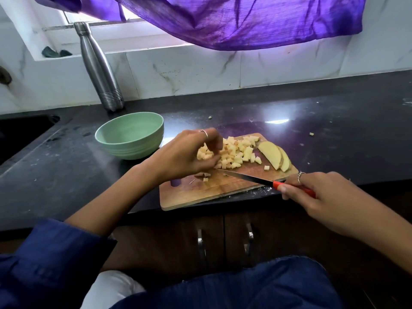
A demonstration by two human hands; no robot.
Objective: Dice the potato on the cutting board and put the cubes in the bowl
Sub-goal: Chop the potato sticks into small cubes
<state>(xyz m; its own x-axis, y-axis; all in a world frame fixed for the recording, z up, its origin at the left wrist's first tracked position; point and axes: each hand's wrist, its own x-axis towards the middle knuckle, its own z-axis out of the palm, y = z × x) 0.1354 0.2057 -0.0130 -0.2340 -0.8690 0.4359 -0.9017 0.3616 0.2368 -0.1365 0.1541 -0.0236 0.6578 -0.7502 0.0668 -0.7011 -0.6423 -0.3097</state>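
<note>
Surface and room: I saw a dark, glossy stone table (334,134), dusted with pale specks and a few stray crumbs, backed by a white marble-veined tiled wall (200,70). A purple curtain (245,21) hung over the window ledge, and a dark sink (20,134) opened at the far left.

Edges and room: the wooden cutting board (200,192) lay at the table's front edge, its near corner overhanging slightly above brown cabinet doors with metal handles (249,237). The table to the right of the board was open.

Materials and shapes: a round, ribbed, pale green bowl (131,139) stood just left of the board; I saw no cubes in it. A tall brushed-steel bottle (98,65) stood behind it against the wall. Pale yellow potato cubes (236,152) were heaped on the board's far half, with two uncut potato slices (274,156) leaning beside them to the right.

Hands: my left hand (189,155) was cupped over the left side of the pile, fingers curled onto cubes. My right hand (316,192) gripped the red handle of a knife (249,178), whose blade lay low across the board, tip near the left hand.
</note>
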